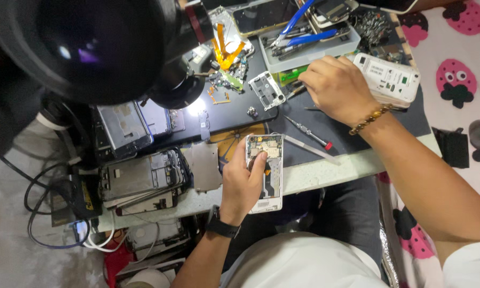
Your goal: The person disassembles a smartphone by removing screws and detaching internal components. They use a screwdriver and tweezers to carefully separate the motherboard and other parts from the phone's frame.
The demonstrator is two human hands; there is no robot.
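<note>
an opened white phone [265, 173], back cover off and circuit board exposed, is held at the desk edge, gripped by the left hand [241, 184] with the thumb laid across the board. the right hand [333, 85] is closed near a tray [309, 53] of tools; what it pinches cannot be told. a screwdriver [308, 133] lies unused on the mat. reassembly is judged outstanding.

Pale worktable [325, 173] stands over grey floor [5, 250], brightly lit.

Bkgd: blue-handled pliers [298, 32], red-tipped screwdriver [308, 133], stacked phone frames [141, 181], orange flex cables [226, 50].
</note>
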